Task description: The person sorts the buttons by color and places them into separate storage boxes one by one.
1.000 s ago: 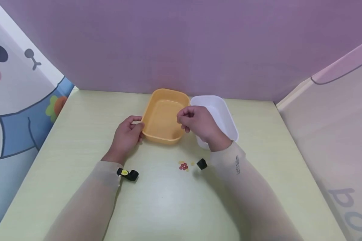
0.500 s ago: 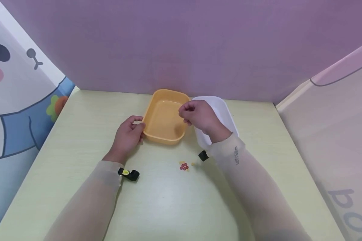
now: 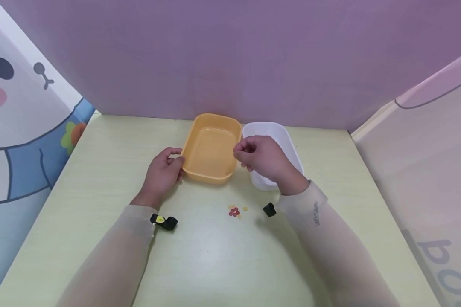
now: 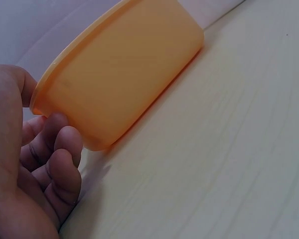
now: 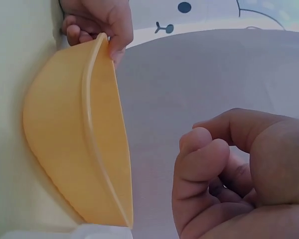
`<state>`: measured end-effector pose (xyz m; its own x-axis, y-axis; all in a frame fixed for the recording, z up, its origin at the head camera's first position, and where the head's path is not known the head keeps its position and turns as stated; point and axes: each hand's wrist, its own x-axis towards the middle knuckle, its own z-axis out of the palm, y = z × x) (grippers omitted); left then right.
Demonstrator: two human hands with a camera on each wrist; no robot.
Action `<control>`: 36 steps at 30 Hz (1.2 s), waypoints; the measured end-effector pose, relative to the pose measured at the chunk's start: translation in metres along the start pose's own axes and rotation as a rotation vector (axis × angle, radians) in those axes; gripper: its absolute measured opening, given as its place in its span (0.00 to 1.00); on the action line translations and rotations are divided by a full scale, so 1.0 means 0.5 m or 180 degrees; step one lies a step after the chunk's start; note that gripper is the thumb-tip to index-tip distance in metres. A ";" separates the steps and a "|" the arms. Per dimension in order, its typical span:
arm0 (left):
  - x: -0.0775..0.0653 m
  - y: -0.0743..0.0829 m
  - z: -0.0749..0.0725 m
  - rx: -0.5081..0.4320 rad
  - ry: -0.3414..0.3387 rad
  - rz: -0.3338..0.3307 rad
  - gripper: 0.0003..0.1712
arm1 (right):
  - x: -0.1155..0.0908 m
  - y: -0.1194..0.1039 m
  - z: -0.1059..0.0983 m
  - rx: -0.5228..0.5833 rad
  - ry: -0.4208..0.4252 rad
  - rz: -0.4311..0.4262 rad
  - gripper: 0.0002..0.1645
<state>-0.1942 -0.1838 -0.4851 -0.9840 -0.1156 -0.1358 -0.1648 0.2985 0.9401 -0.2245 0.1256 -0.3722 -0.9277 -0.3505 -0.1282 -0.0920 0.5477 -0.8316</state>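
Observation:
My left hand [image 3: 163, 172] grips the left side of an orange rectangular tub [image 3: 209, 149], with the thumb at the rim. In the left wrist view, the curled fingers [image 4: 65, 164] lie by the tub's outer wall. My right hand [image 3: 263, 157] is raised near the tub's right edge and partly above a white tub [image 3: 286, 145]. Its thumb and forefinger tips meet in a pinch, and nothing shows between them in the right wrist view. Several small red pieces [image 3: 234, 212] and yellow pieces [image 3: 245, 209] lie on the table in front of the tubs.
Both tubs stand side by side on the pale table [image 3: 199, 264], close to the purple back wall [image 3: 230, 59]. Printed panels flank the table at left and right. A black strap [image 3: 165, 222] is on the left wrist.
My right hand rose slightly, then moved down and to the right, from the orange tub toward the white one. My left hand has stayed on the orange tub's side.

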 end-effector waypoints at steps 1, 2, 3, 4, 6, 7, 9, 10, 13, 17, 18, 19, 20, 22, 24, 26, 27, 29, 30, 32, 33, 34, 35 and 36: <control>0.001 0.000 0.000 0.0005 0.0005 0.0010 0.21 | -0.006 0.001 -0.001 -0.0009 -0.0008 -0.0017 0.03; 0.001 -0.001 -0.001 0.0006 0.0010 0.0018 0.21 | -0.013 0.001 -0.001 -0.0044 -0.0013 -0.0035 0.03; 0.001 -0.001 -0.001 0.0013 0.0014 0.0022 0.20 | -0.020 0.003 -0.001 -0.0075 -0.0019 -0.0053 0.04; 0.001 -0.001 -0.001 0.0013 0.0015 0.0025 0.20 | -0.028 0.005 -0.001 -0.0097 -0.0025 -0.0065 0.04; 0.001 0.000 0.001 0.0018 0.0016 0.0020 0.20 | -0.046 0.011 0.000 -0.0137 -0.0044 -0.0061 0.05; 0.001 0.001 0.002 0.0015 0.0011 0.0013 0.20 | -0.056 0.014 0.001 -0.0162 -0.0052 -0.0054 0.04; 0.000 0.002 0.004 0.0008 -0.0003 -0.0002 0.20 | -0.078 0.023 0.004 -0.0223 -0.0076 -0.0047 0.04; 0.000 0.003 0.005 0.0005 -0.0010 -0.0010 0.20 | -0.090 0.028 0.006 -0.0261 -0.0089 -0.0048 0.04; 0.001 0.005 0.009 0.0017 -0.0021 -0.0025 0.20 | -0.127 0.045 0.014 -0.0370 -0.0137 -0.0073 0.03; 0.004 0.004 0.010 0.0053 -0.0013 -0.0007 0.21 | -0.166 0.069 0.025 -0.0394 -0.0211 -0.0088 0.03; 0.004 0.004 0.010 0.0052 -0.0013 0.0001 0.21 | -0.174 0.076 0.028 -0.0376 -0.0221 -0.0077 0.03; 0.005 0.003 0.010 0.0050 -0.0014 0.0011 0.21 | -0.180 0.083 0.031 -0.0356 -0.0225 -0.0070 0.03; 0.005 0.002 0.009 0.0051 -0.0014 0.0018 0.21 | -0.185 0.091 0.034 -0.0320 -0.0230 -0.0054 0.03; 0.006 0.001 0.007 0.0043 -0.0011 0.0019 0.21 | -0.192 0.108 0.041 -0.0240 -0.0241 -0.0019 0.04; 0.007 0.000 0.005 0.0031 -0.0005 0.0016 0.21 | -0.197 0.124 0.048 -0.0170 -0.0266 0.0001 0.04; 0.008 -0.001 0.004 0.0026 -0.0003 0.0010 0.21 | -0.199 0.139 0.055 -0.0108 -0.0287 0.0022 0.03; 0.008 -0.002 0.002 0.0024 -0.0002 0.0012 0.21 | -0.200 0.145 0.059 -0.0100 -0.0287 0.0030 0.03; 0.008 -0.003 0.000 0.0033 0.0006 0.0007 0.21 | -0.201 0.155 0.066 -0.0089 -0.0254 0.0032 0.03; 0.008 -0.004 -0.001 0.0047 0.0010 0.0000 0.21 | -0.201 0.159 0.069 -0.0105 -0.0221 0.0019 0.04; 0.007 -0.005 -0.002 0.0056 0.0014 -0.0005 0.21 | -0.200 0.171 0.074 -0.0195 -0.0123 -0.0048 0.06; 0.007 -0.005 -0.002 0.0053 0.0017 -0.0010 0.21 | -0.199 0.177 0.076 -0.0249 -0.0071 -0.0081 0.07; 0.007 -0.005 -0.002 0.0043 0.0016 -0.0018 0.21 | -0.197 0.184 0.077 -0.0305 -0.0024 -0.0118 0.09; 0.007 -0.005 -0.002 0.0040 0.0014 -0.0016 0.22 | -0.195 0.190 0.079 -0.0361 0.0015 -0.0147 0.10; 0.007 -0.004 -0.002 0.0036 0.0013 -0.0012 0.22 | -0.192 0.197 0.081 -0.0400 0.0047 -0.0169 0.11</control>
<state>-0.1970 -0.1858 -0.4873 -0.9830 -0.1206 -0.1382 -0.1695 0.3087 0.9359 -0.1298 0.1825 -0.4635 -0.9254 -0.3710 -0.0771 -0.1849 0.6198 -0.7627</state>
